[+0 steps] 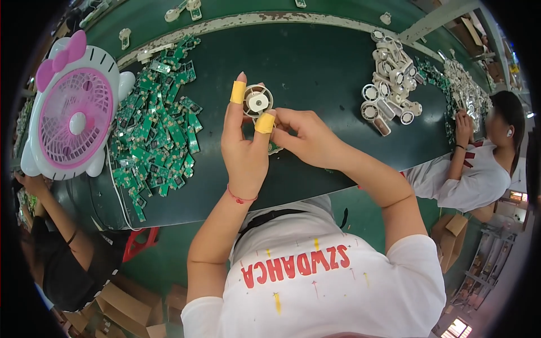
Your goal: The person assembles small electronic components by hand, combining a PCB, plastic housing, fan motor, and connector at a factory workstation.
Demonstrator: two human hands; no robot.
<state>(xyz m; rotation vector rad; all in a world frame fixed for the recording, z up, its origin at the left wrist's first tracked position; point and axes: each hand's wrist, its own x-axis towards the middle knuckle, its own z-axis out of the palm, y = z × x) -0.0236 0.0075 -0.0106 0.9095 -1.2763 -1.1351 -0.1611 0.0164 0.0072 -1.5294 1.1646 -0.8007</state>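
Observation:
My left hand (246, 149) is closed round a small white fan housing (258, 102), pinching it between thumb and fingers. The housing is a round ring with spokes and a motor in its middle. Yellow tape wraps the thumb and a finger of this hand. Against the housing's lower side, next to the left thumb, my right hand (307, 138) has its fingertips pressed together. A bit of green circuit board (274, 149) shows just under those fingers; whether they grip it I cannot tell, as the fingers hide the spot.
A big heap of green circuit boards (163, 127) lies left of my hands, beside a pink-and-white desk fan (76, 121). White fan housings (391, 79) are piled at the right. A co-worker (479, 149) sits at the right; another person's arm (62, 219) is at the left.

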